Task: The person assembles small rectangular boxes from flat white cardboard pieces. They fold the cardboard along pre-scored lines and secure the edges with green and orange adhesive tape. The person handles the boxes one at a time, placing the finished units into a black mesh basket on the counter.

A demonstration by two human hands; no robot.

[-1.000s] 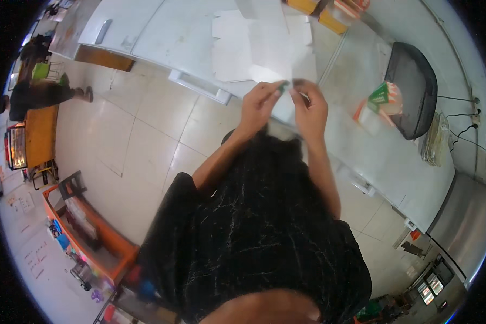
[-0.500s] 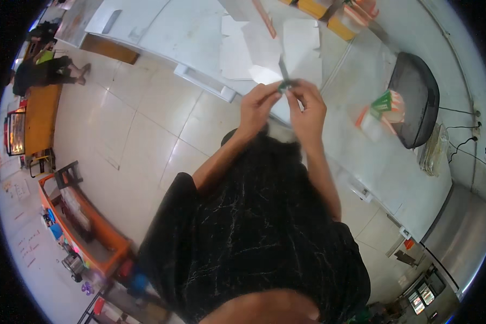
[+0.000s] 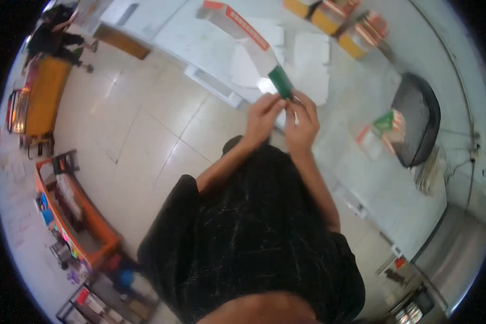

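Observation:
My left hand and my right hand are close together over the front edge of the white counter, at the upper middle. Both have their fingertips pinched on the green end of a long white piece of packaging with a red printed band. It stretches away from me to the far left, bent near its far end. Whether it is thin card or a plastic bag I cannot tell. Beyond my hands, flat white sheets with notched edges lie on the counter.
Yellow boxes holding orange-and-white packages stand at the far right. A green, orange and white package pile lies beside a rounded black-and-grey object. A drawer handle juts out below the counter. Another person is at the far left.
The packaging has turned, so its red band and green end now show more broadly. My fingers still pinch its near end. The view has shifted slightly.

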